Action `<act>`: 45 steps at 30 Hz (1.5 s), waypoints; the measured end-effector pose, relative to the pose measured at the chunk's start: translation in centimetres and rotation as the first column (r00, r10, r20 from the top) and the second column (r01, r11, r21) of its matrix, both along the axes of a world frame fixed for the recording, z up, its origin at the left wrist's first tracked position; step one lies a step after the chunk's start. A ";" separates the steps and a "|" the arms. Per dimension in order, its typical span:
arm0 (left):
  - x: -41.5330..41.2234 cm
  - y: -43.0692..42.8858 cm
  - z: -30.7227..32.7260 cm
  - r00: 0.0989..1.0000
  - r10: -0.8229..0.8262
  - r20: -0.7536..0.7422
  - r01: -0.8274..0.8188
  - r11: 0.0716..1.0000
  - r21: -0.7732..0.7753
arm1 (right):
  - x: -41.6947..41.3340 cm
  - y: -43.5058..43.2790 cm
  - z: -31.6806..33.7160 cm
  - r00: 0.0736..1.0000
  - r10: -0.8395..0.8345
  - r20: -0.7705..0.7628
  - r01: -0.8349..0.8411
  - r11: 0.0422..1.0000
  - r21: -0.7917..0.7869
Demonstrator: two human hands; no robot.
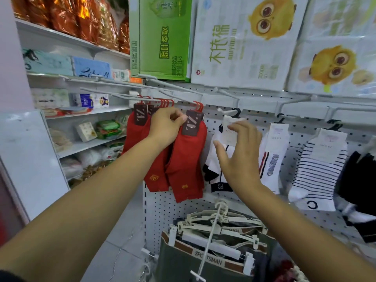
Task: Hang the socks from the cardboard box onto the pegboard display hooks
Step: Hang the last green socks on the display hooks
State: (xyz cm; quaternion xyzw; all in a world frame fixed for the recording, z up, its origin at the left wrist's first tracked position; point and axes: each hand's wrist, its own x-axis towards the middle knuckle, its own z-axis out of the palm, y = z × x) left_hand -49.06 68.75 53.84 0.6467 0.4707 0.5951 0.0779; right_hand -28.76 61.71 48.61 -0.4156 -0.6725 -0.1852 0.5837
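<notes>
While the left hand (pixel 166 125) grasps the tops of the red socks (pixel 187 159) hanging on the far pegboard hook (pixel 126 96), the right hand (pixel 240 153) hovers released, fingers spread, just before the white socks (pixel 209 155).

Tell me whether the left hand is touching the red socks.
Touching. The head view shows the left hand curled among the red socks, thumb pressed on one pair's dark label.
</notes>
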 end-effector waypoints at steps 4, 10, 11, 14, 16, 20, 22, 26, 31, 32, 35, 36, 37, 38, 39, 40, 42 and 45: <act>-1.7 -0.9 -0.9 1.000 0.016 -0.015 -0.015 0.997 0.077 | -2.3 0.2 -1.0 0.988 0.123 0.095 -0.107 0.981 -0.163; -8.0 0.2 -2.2 0.981 0.164 0.100 -0.181 0.965 0.192 | -8.7 2.8 1.1 0.968 0.248 -0.045 -0.250 0.917 -0.312; -9.2 1.0 -2.2 0.975 0.204 0.086 -0.217 0.957 0.191 | -10.0 3.4 1.6 0.970 0.228 -0.087 -0.244 0.916 -0.319; -12.7 3.3 -1.9 0.970 0.242 0.017 -0.242 0.960 0.138 | -13.5 5.6 2.7 0.985 0.081 -0.155 -0.132 0.928 -0.348; -14.4 4.5 -1.8 0.989 0.148 0.018 -0.149 0.986 0.078 | -15.5 6.8 2.9 0.982 -0.014 -0.186 -0.049 0.941 -0.333; -16.4 6.8 -1.7 0.995 -0.073 0.065 0.074 0.997 -0.012 | -17.8 8.5 2.7 0.965 -0.117 -0.234 0.044 0.953 -0.299; -16.8 7.7 -1.7 0.988 -0.140 0.061 0.141 0.990 -0.010 | -18.4 9.2 2.8 0.958 -0.132 -0.253 0.051 0.952 -0.302; -17.0 9.3 -1.4 0.982 -0.182 0.057 0.183 0.983 -0.015 | -18.5 10.3 3.5 0.937 -0.172 -0.305 0.059 0.937 -0.345; -17.1 11.0 -1.1 0.976 -0.207 0.068 0.207 0.978 -0.002 | -18.6 11.0 3.8 0.907 -0.184 -0.379 0.035 0.929 -0.368; -17.1 11.2 -1.1 0.975 -0.212 0.067 0.213 0.977 -0.006 | -18.6 11.0 3.8 0.902 -0.187 -0.389 0.033 0.928 -0.370; -17.2 11.9 -1.1 0.971 -0.230 0.071 0.232 0.972 -0.024 | -18.4 11.1 3.8 0.902 -0.202 -0.381 0.044 0.922 -0.385; -17.3 12.2 -1.1 0.969 -0.238 0.072 0.241 0.970 -0.036 | -18.3 11.2 3.9 0.904 -0.206 -0.375 0.048 0.920 -0.389; -17.4 12.4 -1.1 0.966 -0.250 0.072 0.254 0.966 -0.046 | -18.3 11.2 4.0 0.905 -0.210 -0.369 0.053 0.918 -0.394; -17.5 12.6 -1.1 0.963 -0.260 0.072 0.264 0.963 -0.056 | -18.2 11.2 4.1 0.906 -0.215 -0.365 0.057 0.916 -0.396; -17.6 12.8 -1.1 0.961 -0.268 0.074 0.272 0.960 -0.062 | -18.1 11.2 4.1 0.906 -0.218 -0.362 0.062 0.916 -0.397; -17.6 12.9 -1.0 0.959 -0.272 0.078 0.278 0.958 -0.068 | -18.1 11.3 4.2 0.907 -0.219 -0.360 0.064 0.916 -0.395; -17.7 13.0 -0.9 0.952 -0.286 0.109 0.295 0.952 -0.086 | -17.9 11.3 4.1 0.910 -0.210 -0.356 0.059 0.919 -0.390; -17.7 12.8 -1.0 0.927 -0.330 0.179 0.351 0.931 -0.102 | -17.7 11.0 4.0 0.917 -0.166 -0.363 0.020 0.927 -0.374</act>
